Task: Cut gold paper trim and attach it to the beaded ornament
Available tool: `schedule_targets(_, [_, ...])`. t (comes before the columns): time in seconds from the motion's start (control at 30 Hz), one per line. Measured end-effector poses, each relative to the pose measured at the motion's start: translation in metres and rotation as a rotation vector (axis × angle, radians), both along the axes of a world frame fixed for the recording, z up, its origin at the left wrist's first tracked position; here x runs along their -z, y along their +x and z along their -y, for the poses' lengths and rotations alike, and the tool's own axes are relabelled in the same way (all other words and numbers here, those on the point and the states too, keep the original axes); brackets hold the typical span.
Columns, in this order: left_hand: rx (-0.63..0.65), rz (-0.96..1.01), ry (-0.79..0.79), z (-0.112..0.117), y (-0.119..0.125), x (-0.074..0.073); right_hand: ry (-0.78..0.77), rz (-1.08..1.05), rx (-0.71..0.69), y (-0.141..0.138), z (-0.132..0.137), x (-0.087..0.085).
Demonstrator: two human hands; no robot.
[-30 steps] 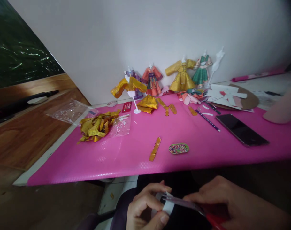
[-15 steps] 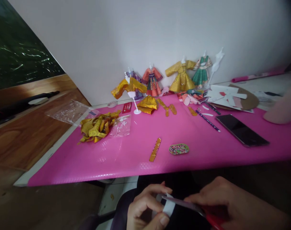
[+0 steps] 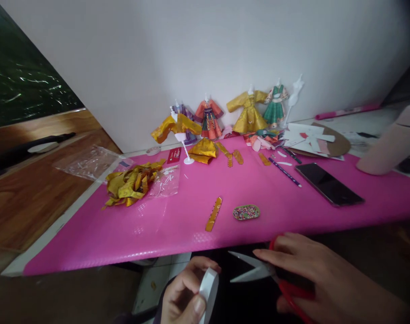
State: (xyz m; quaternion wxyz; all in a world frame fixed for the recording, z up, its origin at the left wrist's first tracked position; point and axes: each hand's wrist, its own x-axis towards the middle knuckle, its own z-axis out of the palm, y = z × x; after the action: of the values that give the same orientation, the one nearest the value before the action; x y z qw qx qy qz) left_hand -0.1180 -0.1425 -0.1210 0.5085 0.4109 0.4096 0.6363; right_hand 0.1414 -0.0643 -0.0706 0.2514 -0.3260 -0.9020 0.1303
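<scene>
Below the table's front edge, my left hand point(image 3: 187, 292) grips a roll of white tape point(image 3: 209, 288) between thumb and fingers, with its pale band facing up. To its right, my right hand point(image 3: 302, 265) is wrapped round the red handles of a pair of scissors point(image 3: 254, 268). The blades are spread apart and point left toward the tape, without touching it. On the table just beyond my hands lie a narrow golden fabric strip point(image 3: 214, 214) and an oval tin with a speckled, colourful top point(image 3: 246, 212).
Golden fabric scraps point(image 3: 132, 182) and a clear bag of small white pieces point(image 3: 166, 181) lie left on the pink mat point(image 3: 177, 225). Miniature dresses on stands, including a yellow one point(image 3: 249, 112), line the wall. A pencil point(image 3: 286, 172) and phone point(image 3: 329, 184) lie right.
The scissors have moved off the tape and their blades have spread apart. My left hand has shifted left and down with the tape. The view has shifted slightly.
</scene>
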Motion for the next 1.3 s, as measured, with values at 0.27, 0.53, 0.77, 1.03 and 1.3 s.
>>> schedule_targets(0.27, [-0.331,-0.88,0.146,-0.021,-0.03,-0.018,0.095,-0.021,-0.015,-0.001,-0.002,-0.007])
schedule_targets(0.53, [-0.148,-1.452,0.196,-0.098,-0.063,-0.008,0.112,-0.017,-0.022,0.0,-0.002,-0.007])
schedule_targets(0.77, [-0.07,-1.389,0.169,-0.085,-0.048,-0.023,0.031,0.024,-0.046,0.004,-0.003,-0.001])
schedule_targets(1.03, [0.418,-1.039,0.271,-0.049,-0.009,-0.072,0.115,-0.012,-0.048,0.001,-0.001,0.0])
schedule_targets(1.3, [0.467,-1.137,0.314,-0.054,-0.002,-0.067,0.19,0.014,-0.018,0.004,0.008,0.017])
